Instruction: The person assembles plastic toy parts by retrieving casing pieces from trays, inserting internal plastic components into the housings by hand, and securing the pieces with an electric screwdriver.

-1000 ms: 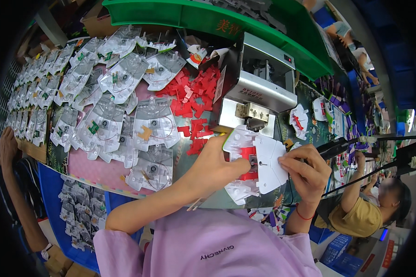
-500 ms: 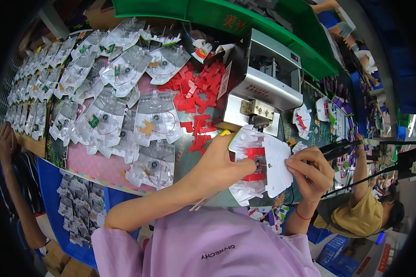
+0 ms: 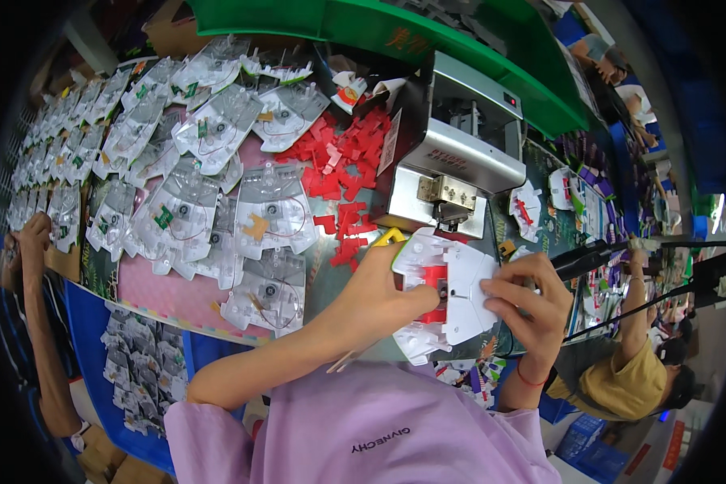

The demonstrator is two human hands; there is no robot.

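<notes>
My left hand is closed around a white plastic shell, its thumb pressed onto a red plastic insert. The shell is held tilted, its wide flat white panel facing right. At that panel's right edge are the bent fingertips of my right hand, pinched together. Whether a small part is also between them I cannot tell. Just behind the right hand is a black pen-shaped power tool with a cable; its tip is hidden. A yellow object shows beside my left fingers.
A metal machine stands beyond my hands, with loose red parts to its left. Many white shells with wires cover the left table. Behind is a green bin; a blue bin sits lower left. Other people work on both sides.
The shell and both hands have shifted slightly left, and my right fingers have bent more at its edge. More of the yellow object shows. The hand of the person at far left has moved inward.
</notes>
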